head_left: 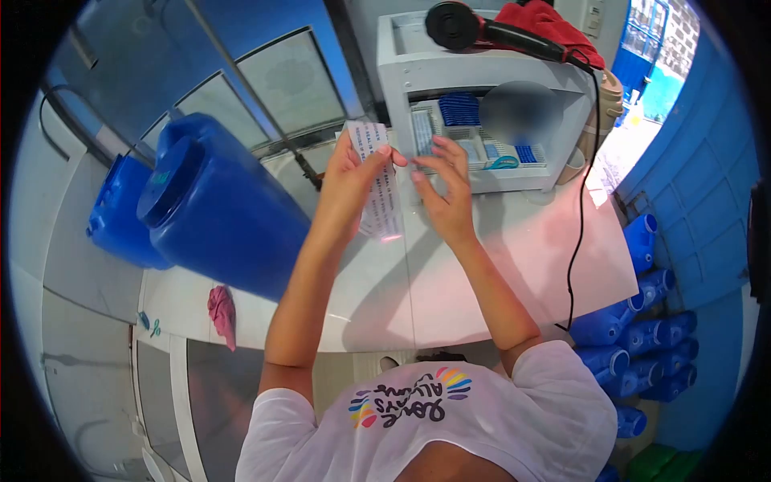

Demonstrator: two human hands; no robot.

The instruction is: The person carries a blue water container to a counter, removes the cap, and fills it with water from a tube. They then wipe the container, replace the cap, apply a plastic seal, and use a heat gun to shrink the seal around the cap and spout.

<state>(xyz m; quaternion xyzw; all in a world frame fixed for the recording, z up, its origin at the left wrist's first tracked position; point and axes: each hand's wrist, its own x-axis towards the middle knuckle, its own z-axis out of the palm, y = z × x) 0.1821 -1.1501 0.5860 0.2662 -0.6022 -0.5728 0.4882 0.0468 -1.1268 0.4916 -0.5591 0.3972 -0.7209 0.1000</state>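
Note:
A thin whitish printed strip hangs down from my left hand, pinched near its top between thumb and fingers. To the right of it, my right hand is raised with its fingers apart and nothing visible in it. Just behind that hand stands a white shelf unit, its lower compartment holding blue and white packs and a teal item. Both hands are above the white tabletop.
Large blue jugs stand at the left, near a pink cloth. A black hair dryer and red cloth lie on the shelf unit; the cord crosses the table's right side. More blue containers sit at right.

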